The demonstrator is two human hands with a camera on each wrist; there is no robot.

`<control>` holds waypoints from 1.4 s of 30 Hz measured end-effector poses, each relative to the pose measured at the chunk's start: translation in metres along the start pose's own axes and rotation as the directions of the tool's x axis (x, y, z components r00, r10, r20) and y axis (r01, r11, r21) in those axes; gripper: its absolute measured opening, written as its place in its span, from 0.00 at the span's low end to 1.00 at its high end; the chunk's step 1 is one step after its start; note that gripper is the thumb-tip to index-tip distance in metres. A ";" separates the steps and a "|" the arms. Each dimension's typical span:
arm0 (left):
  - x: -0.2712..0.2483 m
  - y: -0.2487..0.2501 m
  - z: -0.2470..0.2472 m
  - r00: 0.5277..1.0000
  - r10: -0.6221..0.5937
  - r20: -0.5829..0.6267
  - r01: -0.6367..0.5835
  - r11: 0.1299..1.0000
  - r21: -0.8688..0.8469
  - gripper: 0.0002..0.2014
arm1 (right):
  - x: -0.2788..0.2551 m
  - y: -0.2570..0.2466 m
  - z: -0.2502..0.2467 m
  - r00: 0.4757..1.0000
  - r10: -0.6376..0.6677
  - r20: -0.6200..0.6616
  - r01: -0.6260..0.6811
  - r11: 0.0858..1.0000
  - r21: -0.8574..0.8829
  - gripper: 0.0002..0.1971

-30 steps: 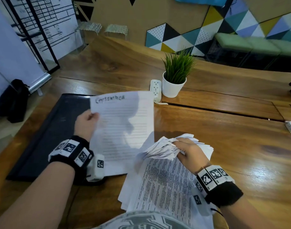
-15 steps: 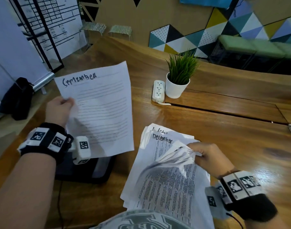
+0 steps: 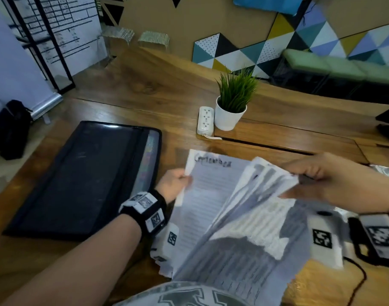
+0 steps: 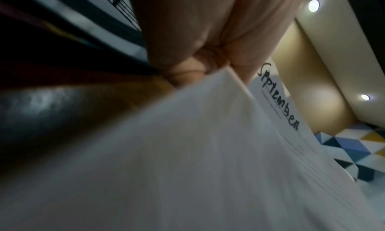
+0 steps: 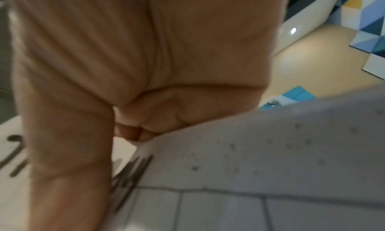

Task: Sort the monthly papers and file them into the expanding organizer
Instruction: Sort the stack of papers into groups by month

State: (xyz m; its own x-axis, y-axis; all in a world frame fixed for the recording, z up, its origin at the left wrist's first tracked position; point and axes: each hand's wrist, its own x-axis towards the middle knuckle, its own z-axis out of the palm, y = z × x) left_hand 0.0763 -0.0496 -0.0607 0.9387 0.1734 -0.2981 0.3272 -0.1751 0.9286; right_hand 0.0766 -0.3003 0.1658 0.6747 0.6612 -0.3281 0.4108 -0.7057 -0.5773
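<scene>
Half a second ago the left hand (image 3: 174, 184) held the September sheet (image 3: 207, 191) up over the organizer, apart from the pile; now it has come back to the right, and the sheet sits against the lifted papers. Its thumb and fingers pinch the sheet's left edge, a grip the left wrist view shows from below, with "September" handwritten along the top of the page (image 4: 279, 99). The right hand (image 3: 334, 180), which was low on the pile, is now raised and further right, its fingers and thumb closed round the top edge of a fanned stack of papers (image 3: 259, 206); motion blur hides the writing on them. From the right wrist view the curled fingers (image 5: 145, 129) grip a white page edge, with dark handwriting just beside the thumb, too smeared to read. Lower sheets of the stack trail down toward the person's grey shirt. The black expanding organizer (image 3: 83, 180) lies flat on the wooden table (image 3: 145, 89) to the left of both hands, its coloured pocket edges showing along its right side, no paper in it that I can see. Beyond the papers a white power strip (image 3: 205, 120) lies just beside a small potted plant (image 3: 232, 102).
</scene>
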 end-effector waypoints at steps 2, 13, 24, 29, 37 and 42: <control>-0.008 -0.005 0.016 0.992 -0.035 0.120 0.039 0.999 -0.033 0.07 | 0.024 0.009 0.006 0.998 0.031 0.057 -0.031 1.000 -0.006 0.06; -0.021 -0.013 0.019 0.963 -0.043 0.266 0.106 0.967 -0.230 0.15 | 0.103 0.087 0.118 0.944 0.202 -0.260 -0.221 0.974 -0.044 0.11; -0.009 -0.008 0.004 0.985 0.092 0.143 -0.117 0.977 0.176 0.12 | 0.097 0.114 0.129 0.922 -0.115 -0.370 0.024 0.970 -0.242 0.08; 0.004 0.000 0.004 0.997 0.044 0.055 -0.061 0.935 0.350 0.19 | 0.083 0.111 0.145 0.947 -0.049 -0.319 0.013 0.993 -0.114 0.12; 0.014 0.008 0.011 0.987 0.099 0.130 -0.147 0.884 0.444 0.08 | 0.083 0.109 0.157 0.900 -0.146 -0.410 0.096 0.986 -0.139 0.14; 0.000 0.019 0.011 0.928 0.047 0.369 -0.134 0.968 0.212 0.07 | 0.091 0.107 0.150 0.955 -0.106 -0.275 0.060 0.983 -0.171 0.19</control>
State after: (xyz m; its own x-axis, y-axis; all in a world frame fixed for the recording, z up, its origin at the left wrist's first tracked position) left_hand 0.0837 -0.0631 -0.0457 0.9270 -0.2050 -0.3142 0.2143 -0.3981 0.8919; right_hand 0.0902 -0.2777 -0.0377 0.7698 0.6366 -0.0461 0.5494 -0.6976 -0.4600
